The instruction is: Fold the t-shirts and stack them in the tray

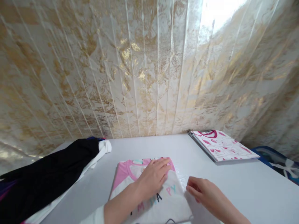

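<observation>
Head view: left hand (pixel 154 175), lower centre, rests flat on folded shirt (pixel 169 203); right hand (pixel 201 189), lower right, curled, hold indiscernible.

On the smooth, pale table (pixel 149 146): front and centre, a folded pink-and-white shirt (pixel 174 203) with coloured lettering; to the left, a black garment (pixel 56 174) lying over white cloth (pixel 106 146); toward the far right, a neat stack of folded clothes (pixel 202 147), topped with a pink-printed white garment (pixel 226 146).
</observation>
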